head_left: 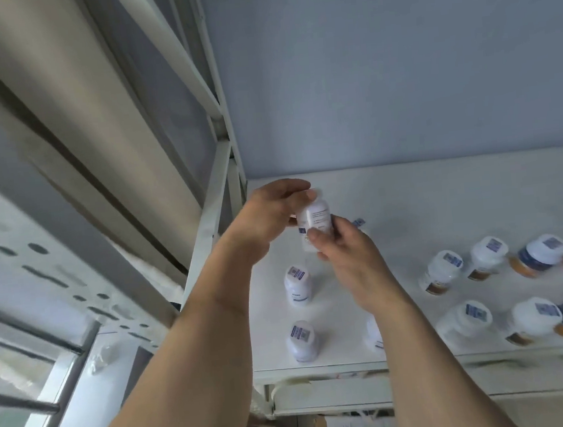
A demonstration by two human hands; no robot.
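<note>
Bottle (pixel 316 215), white plastic and probably light, stiff and a bit slick, is held above the shelf (pixel 443 197) at its back left, your left grip (pixel 266 214) curled round its top, your right grip (pixel 345 252) pinching its lower end; keep to the labelled waist

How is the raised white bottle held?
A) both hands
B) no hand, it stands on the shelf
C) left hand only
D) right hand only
A: the left hand grips the white bottle near its top, and the right hand pinches its lower part.
</note>
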